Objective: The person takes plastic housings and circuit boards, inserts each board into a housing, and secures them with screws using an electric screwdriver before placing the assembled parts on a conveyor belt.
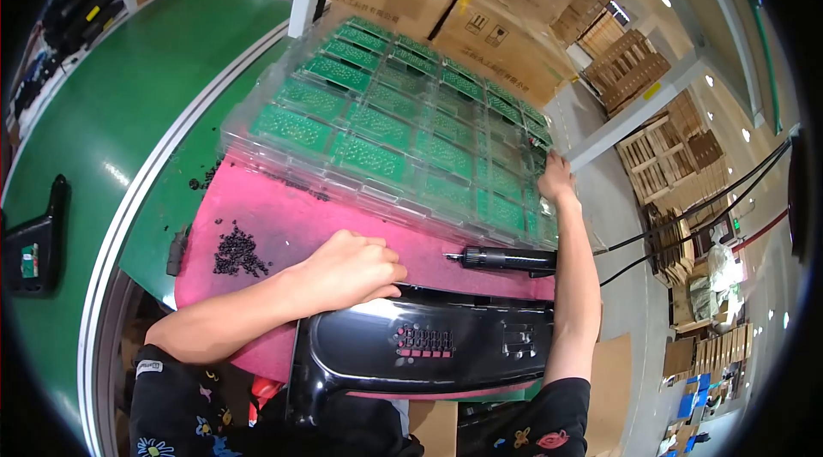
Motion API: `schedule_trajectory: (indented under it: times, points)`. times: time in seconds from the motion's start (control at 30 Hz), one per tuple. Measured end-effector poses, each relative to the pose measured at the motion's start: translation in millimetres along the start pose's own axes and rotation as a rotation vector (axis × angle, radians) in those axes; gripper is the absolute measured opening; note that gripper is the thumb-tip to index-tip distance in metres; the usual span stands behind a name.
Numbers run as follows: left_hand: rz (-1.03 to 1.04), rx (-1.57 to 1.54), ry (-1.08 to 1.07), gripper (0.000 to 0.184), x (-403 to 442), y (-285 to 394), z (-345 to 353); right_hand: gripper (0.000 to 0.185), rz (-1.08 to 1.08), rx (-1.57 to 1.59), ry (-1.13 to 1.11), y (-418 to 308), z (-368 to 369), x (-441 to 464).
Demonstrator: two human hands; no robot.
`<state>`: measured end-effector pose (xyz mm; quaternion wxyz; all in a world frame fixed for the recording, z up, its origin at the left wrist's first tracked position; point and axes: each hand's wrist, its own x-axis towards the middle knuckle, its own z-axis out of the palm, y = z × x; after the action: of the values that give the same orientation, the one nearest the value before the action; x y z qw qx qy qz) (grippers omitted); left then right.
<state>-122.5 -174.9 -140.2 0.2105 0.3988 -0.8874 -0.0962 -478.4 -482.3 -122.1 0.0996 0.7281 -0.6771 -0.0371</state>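
My left hand (347, 270) is closed, its curled fingers on the upper edge of a glossy black plastic housing (360, 341) lying in front of me. The housing has a grid of small slots and a rectangular cutout. My right hand (557, 177) reaches to the far right side of a clear plastic tray (377, 197) holding rows of green circuit boards (369, 157). Its fingers are bent at the tray's edge beside the boards; what is between them is hidden. An electric screwdriver (506, 259) lies on the pink mat, next to my right forearm.
Black screws (238, 251) form a pile on the pink mat (283, 217). To the left, another black housing (39, 243) rests on the green conveyor belt (111, 140). Cardboard boxes (497, 41) stand behind the tray. A metal post (634, 110) and black cables (686, 221) are at right.
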Motion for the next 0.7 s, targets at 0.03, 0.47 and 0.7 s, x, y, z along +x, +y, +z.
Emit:
schedule_trajectory:
  times: [0.03, 0.47, 0.7]
  points:
    - [-0.002, 0.011, -0.005, 0.025, -0.4, -0.1, 0.0, 0.062, -0.006, -0.01, 0.078, -2.1, -0.7, -6.1]
    - [0.05, 0.01, 0.553, 0.078, 6.9, 13.9, -13.7, 0.033, -0.634, 0.778, 0.634, -99.2, -124.2, -205.8]
    - [0.132, 0.152, 0.591, 0.069, 3.7, 29.4, -25.1, 0.034, -0.737, 0.938, 0.311, -112.1, -121.6, -288.8]
